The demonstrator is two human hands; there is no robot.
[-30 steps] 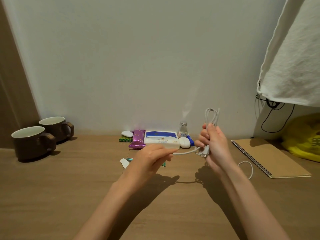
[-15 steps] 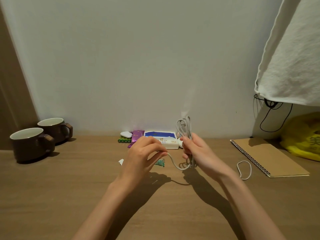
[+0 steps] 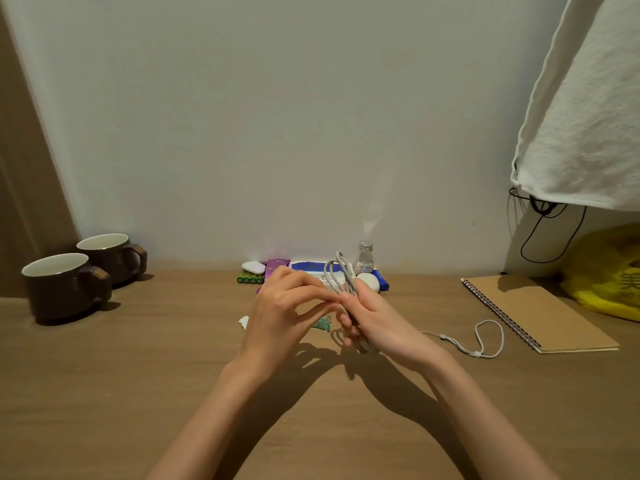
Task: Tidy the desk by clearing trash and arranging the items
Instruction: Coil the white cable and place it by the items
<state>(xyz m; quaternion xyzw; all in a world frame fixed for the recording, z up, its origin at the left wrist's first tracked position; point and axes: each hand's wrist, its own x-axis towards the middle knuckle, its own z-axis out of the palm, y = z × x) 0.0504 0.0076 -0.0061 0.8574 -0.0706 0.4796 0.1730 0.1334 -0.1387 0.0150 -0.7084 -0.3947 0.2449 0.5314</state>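
A grey-white cable (image 3: 340, 276), folded into a bundle of loops, stands up out of my right hand (image 3: 375, 318), which grips it above the middle of the wooden desk (image 3: 138, 375). My left hand (image 3: 285, 313) is right beside it, fingers curled, fingertips pinching the cable at the bundle. Behind the hands, against the wall, lie green batteries (image 3: 250, 279), a small white case (image 3: 253, 266), a purple wrapper (image 3: 276, 266), a blue and white pack (image 3: 309, 267), a small glass bottle (image 3: 365, 258) and a white round object (image 3: 369, 281). A torn white scrap (image 3: 244, 321) and a green wrapper (image 3: 322, 323) lie under my hands.
Two dark brown mugs (image 3: 65, 285) stand at the left by the wall. A white cord loop (image 3: 485, 339) lies right of my hands, beside a brown spiral notebook (image 3: 535, 313). A yellow bag (image 3: 609, 271) sits far right under a hanging white cloth (image 3: 588, 116).
My hands have come together. The loose stretch of cable between them has been taken up into the bundle, and my right hand moved left and lower with it.
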